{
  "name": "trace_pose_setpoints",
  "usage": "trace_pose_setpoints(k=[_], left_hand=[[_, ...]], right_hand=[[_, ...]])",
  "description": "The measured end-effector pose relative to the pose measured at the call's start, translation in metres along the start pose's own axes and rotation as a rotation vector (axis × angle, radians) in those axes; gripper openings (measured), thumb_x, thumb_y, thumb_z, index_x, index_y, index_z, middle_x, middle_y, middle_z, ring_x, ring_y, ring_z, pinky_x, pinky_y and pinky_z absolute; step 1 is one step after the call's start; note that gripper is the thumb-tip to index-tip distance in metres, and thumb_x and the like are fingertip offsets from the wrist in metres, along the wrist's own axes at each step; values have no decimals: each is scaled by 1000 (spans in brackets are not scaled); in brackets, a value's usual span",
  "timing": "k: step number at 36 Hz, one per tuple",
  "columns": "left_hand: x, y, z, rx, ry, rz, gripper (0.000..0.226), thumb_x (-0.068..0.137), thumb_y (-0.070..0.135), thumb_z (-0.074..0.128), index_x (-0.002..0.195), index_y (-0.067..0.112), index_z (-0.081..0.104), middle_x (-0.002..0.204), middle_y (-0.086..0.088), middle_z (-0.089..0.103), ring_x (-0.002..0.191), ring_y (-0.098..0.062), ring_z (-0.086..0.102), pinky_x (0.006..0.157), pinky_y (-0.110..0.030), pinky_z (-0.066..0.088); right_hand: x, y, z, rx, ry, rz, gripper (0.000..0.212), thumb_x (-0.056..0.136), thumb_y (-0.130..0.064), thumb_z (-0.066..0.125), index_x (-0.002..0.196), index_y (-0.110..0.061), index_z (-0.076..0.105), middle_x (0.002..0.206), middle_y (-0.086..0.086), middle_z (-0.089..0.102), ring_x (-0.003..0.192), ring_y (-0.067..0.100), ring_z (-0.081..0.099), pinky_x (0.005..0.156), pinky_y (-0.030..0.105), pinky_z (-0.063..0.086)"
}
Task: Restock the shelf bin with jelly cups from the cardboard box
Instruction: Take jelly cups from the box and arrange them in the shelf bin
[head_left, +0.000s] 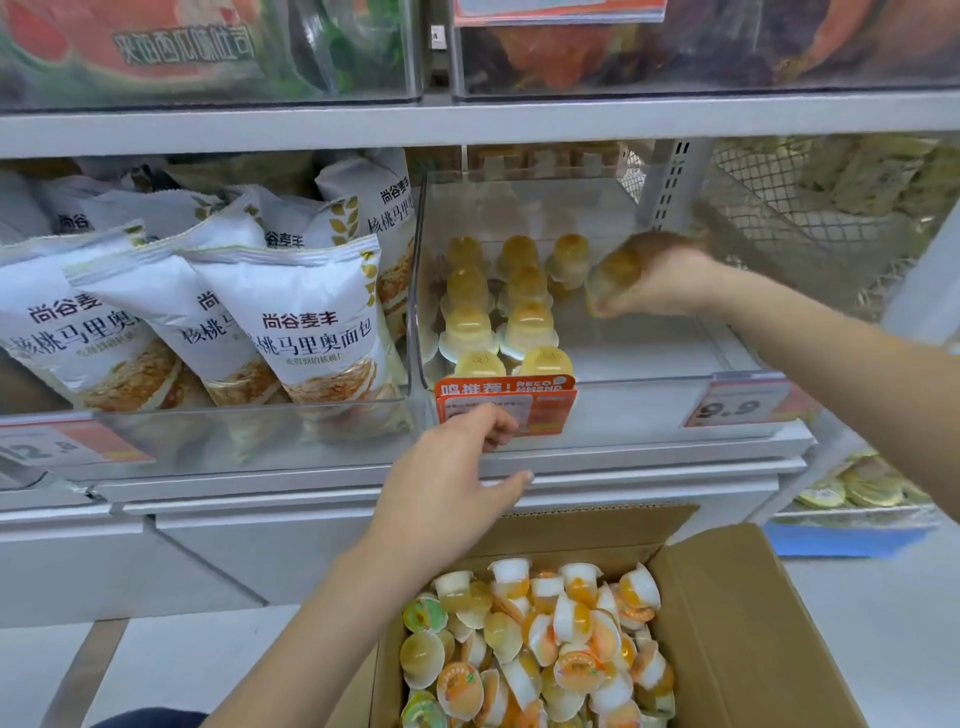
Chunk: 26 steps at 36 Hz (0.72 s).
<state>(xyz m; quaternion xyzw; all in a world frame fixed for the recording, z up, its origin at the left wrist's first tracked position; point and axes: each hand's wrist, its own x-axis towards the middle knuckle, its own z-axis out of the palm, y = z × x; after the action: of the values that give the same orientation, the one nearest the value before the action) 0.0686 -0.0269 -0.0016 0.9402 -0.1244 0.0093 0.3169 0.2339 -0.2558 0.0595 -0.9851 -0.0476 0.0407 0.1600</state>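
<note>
While the right hand (660, 280) reaches into the clear bin (675, 364), its fingers are curled round one jelly cup (615, 273), held just beside the third column of cups (498, 306) already standing dome-up there. The hand is blurred, so the exact grip is hard to read. The left hand (452, 478) rests against the shelf edge below the orange tag (506, 400), fingers loosely bent and holding nothing, its fingertips at the tag's lower edge.

More cups lie heaped loose in the box (753, 623) at the bottom of the view. They look light, small and smooth-sided, probably rigid plastic with a thin film lid, so likely a bit slippery and easy to tip; taking one round the dome with the flange downward seems the surest hold.

Bags (306, 322) in the neighbouring bin read 尚谷麦丰 and 核桃马里奥面包. The orange tag shows 鸣推荐! and part of "RECOMMEND". A price label (737, 408) to the right reads 9.9; another at far left is partly legible.
</note>
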Motion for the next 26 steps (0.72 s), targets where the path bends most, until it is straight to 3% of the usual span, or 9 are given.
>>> trace_pose_setpoints(k=[5, 11, 19, 26], left_hand=[[5, -4, 0, 41, 39, 27, 27, 83, 41, 65, 108, 34, 59, 102, 21, 63, 97, 5, 57, 83, -22, 50], [5, -7, 2, 88, 63, 38, 23, 84, 42, 62, 106, 38, 58, 98, 26, 62, 96, 6, 57, 80, -18, 46], [1, -4, 1, 93, 56, 36, 23, 85, 43, 61, 105, 38, 55, 95, 27, 57, 98, 6, 55, 82, -18, 42], [0, -3, 0, 88, 44, 34, 24, 86, 45, 59, 108, 38, 52, 93, 30, 50, 102, 7, 52, 85, -16, 42]], right_hand=[[21, 2, 29, -16, -10, -23, 45, 65, -39, 82, 96, -12, 64, 93, 6, 65, 85, 24, 61, 67, 29, 47], [29, -3, 38, -23, -4, -75, 35, 72, -35, 78, 97, -19, 59, 96, 2, 63, 89, 24, 60, 69, 28, 41], [28, 4, 42, 179, 53, -24, 70, 72, -30, 82, 130, -13, 46, 122, 8, 59, 109, 29, 56, 87, 34, 45], [32, 10, 47, 296, 83, -1, 78, 66, -28, 87, 128, -12, 44, 120, 9, 58, 105, 28, 57, 90, 38, 49]])
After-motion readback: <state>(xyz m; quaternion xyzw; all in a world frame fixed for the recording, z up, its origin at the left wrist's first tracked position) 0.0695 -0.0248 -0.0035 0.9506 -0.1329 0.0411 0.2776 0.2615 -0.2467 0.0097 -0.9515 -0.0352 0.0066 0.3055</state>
